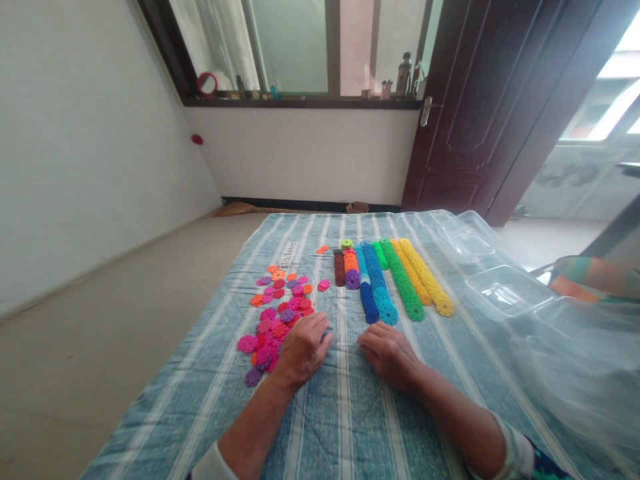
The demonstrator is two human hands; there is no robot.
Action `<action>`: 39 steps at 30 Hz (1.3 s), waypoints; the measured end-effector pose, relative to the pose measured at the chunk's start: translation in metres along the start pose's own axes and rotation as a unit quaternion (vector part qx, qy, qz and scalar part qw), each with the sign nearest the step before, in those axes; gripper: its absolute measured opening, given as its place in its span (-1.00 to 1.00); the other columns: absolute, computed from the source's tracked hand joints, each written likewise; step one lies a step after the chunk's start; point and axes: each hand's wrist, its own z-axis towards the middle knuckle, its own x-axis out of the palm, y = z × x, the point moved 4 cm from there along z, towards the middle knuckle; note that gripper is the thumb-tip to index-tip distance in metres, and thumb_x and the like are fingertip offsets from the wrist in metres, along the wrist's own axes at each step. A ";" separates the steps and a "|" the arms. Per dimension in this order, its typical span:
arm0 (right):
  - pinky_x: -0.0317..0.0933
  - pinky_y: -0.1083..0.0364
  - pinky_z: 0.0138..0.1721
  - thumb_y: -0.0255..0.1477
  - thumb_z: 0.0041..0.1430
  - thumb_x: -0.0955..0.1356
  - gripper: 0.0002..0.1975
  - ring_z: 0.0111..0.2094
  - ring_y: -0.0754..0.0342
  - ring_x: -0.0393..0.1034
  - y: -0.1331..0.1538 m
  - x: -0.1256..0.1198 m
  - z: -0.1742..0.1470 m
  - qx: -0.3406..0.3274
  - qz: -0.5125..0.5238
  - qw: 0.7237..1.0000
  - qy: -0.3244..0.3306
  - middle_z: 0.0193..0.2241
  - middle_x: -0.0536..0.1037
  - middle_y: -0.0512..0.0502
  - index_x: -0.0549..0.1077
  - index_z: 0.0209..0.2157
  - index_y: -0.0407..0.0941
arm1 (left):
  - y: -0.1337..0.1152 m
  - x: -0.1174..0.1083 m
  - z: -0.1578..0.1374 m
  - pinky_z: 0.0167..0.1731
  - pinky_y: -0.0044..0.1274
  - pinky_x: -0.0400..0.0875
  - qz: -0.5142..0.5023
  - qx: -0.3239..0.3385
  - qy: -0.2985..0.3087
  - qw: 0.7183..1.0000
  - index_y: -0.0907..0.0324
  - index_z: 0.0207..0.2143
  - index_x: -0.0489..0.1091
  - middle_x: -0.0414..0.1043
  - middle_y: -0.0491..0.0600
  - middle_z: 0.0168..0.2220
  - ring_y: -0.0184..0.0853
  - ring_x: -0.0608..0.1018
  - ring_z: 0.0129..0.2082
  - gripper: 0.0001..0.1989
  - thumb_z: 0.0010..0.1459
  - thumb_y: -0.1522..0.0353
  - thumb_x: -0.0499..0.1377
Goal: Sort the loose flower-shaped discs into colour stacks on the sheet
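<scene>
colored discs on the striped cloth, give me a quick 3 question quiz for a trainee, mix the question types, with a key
1. Short answer: Which hand is nearer the scattered discs?
2. True or false: The brown row of discs sits to the right of the yellow rows.
3. Fill in the blank: The clear plastic containers are at the person's ____ side of the striped cloth.

Key
1. The left hand, right beside them.
2. False: the brown row lies to the left of the yellow rows.
3. right
</scene>
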 end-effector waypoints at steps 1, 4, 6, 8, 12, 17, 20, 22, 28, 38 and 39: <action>0.06 0.13 -0.33 -0.57 0.28 0.24 -0.77 -0.38 0.09 0.25 0.000 0.000 -0.001 0.000 0.007 1.000 0.000 -0.49 0.40 -0.03 0.40 -0.45 -0.12 | 0.002 -0.004 0.001 0.01 -0.31 0.47 0.001 -0.007 -0.013 1.000 0.13 -0.18 0.47 0.53 0.08 -0.08 -0.18 0.54 -0.04 -0.81 0.19 0.38 0.10; 0.09 0.13 -0.32 -0.56 0.30 0.23 -0.78 -0.37 0.08 0.27 -0.001 -0.001 -0.005 -0.001 0.030 1.000 0.004 -0.47 0.42 -0.05 0.42 -0.42 -0.12 | 0.010 -0.017 0.002 -0.01 -0.32 0.47 0.013 -0.043 -0.059 0.997 0.17 -0.18 0.47 0.54 0.11 -0.09 -0.18 0.54 -0.05 -0.77 0.21 0.41 0.04; 0.11 0.13 -0.32 -0.56 0.30 0.23 -0.78 -0.37 0.08 0.28 -0.001 -0.002 -0.006 -0.004 0.044 0.999 0.004 -0.47 0.42 -0.05 0.43 -0.40 -0.12 | 0.019 -0.025 0.002 -0.01 -0.31 0.47 0.027 -0.072 -0.082 0.994 0.16 -0.19 0.48 0.55 0.09 -0.12 -0.19 0.55 -0.07 -0.76 0.22 0.41 0.02; 0.12 0.13 -0.32 -0.56 0.30 0.23 -0.78 -0.37 0.08 0.28 -0.001 -0.004 -0.008 -0.006 0.051 0.999 0.003 -0.47 0.42 -0.05 0.44 -0.39 -0.12 | 0.031 -0.032 -0.001 -0.01 -0.30 0.47 0.045 -0.106 -0.106 0.988 0.15 -0.22 0.48 0.56 0.07 -0.15 -0.20 0.55 -0.09 -0.76 0.21 0.41 0.01; 0.13 0.12 -0.32 -0.55 0.32 0.22 -0.75 -0.37 0.08 0.29 -0.001 -0.004 -0.009 -0.003 0.053 0.999 0.003 -0.47 0.43 -0.06 0.45 -0.39 -0.12 | 0.054 -0.040 -0.009 0.00 -0.28 0.46 0.071 -0.173 -0.141 0.972 0.16 -0.23 0.49 0.55 0.07 -0.14 -0.18 0.55 -0.09 -0.77 0.19 0.38 0.04; 0.15 0.11 -0.30 -0.53 0.33 0.21 -0.76 -0.35 0.06 0.30 0.000 -0.004 -0.011 0.000 0.056 0.998 0.005 -0.45 0.45 -0.08 0.48 -0.34 -0.12 | 0.069 -0.043 -0.015 -0.01 -0.30 0.44 0.080 -0.210 -0.106 0.969 0.16 -0.30 0.50 0.55 0.09 -0.18 -0.15 0.54 -0.10 -0.80 0.17 0.36 0.07; 0.15 0.10 -0.30 -0.52 0.34 0.21 -0.75 -0.35 0.06 0.31 -0.001 -0.004 -0.012 0.001 0.056 0.998 0.011 -0.45 0.45 -0.09 0.48 -0.35 -0.12 | 0.076 -0.045 -0.017 -0.01 -0.33 0.44 0.072 -0.228 -0.086 0.967 0.15 -0.35 0.50 0.55 0.06 -0.22 -0.17 0.55 -0.12 -0.82 0.14 0.37 0.08; 0.15 0.10 -0.30 -0.51 0.34 0.21 -0.74 -0.34 0.06 0.31 -0.001 -0.004 -0.012 0.003 0.056 0.998 0.015 -0.44 0.45 -0.09 0.48 -0.36 -0.12 | 0.080 -0.045 -0.019 0.00 -0.33 0.43 0.065 -0.236 -0.079 0.966 0.15 -0.35 0.51 0.55 0.05 -0.23 -0.18 0.55 -0.13 -0.83 0.13 0.36 0.11; 0.17 0.09 -0.30 -0.50 0.34 0.20 -0.73 -0.34 0.05 0.32 -0.001 -0.004 -0.013 0.002 0.056 0.998 0.015 -0.44 0.46 -0.10 0.48 -0.37 -0.12 | 0.070 -0.035 -0.015 0.10 -0.24 0.36 0.069 -0.202 -0.061 0.975 0.16 -0.21 0.51 0.50 0.10 -0.06 -0.12 0.48 0.02 -0.77 0.13 0.25 0.18; 0.15 0.11 -0.29 -0.51 0.35 0.20 -0.74 -0.34 0.06 0.31 0.000 -0.003 -0.013 0.000 0.048 0.999 0.012 -0.45 0.45 -0.08 0.47 -0.36 -0.13 | 0.063 -0.021 -0.009 0.04 -0.31 0.36 0.074 -0.224 -0.006 0.972 0.18 -0.35 0.51 0.51 0.10 -0.14 -0.16 0.49 -0.04 -0.85 0.14 0.31 0.18; 0.15 0.11 -0.29 -0.51 0.35 0.20 -0.74 -0.34 0.06 0.31 0.000 -0.003 -0.013 0.000 0.047 0.999 0.010 -0.45 0.45 -0.07 0.46 -0.36 -0.13 | 0.065 -0.021 -0.010 0.05 -0.32 0.35 0.072 -0.227 -0.013 0.971 0.18 -0.36 0.51 0.51 0.10 -0.13 -0.16 0.49 -0.04 -0.86 0.13 0.33 0.17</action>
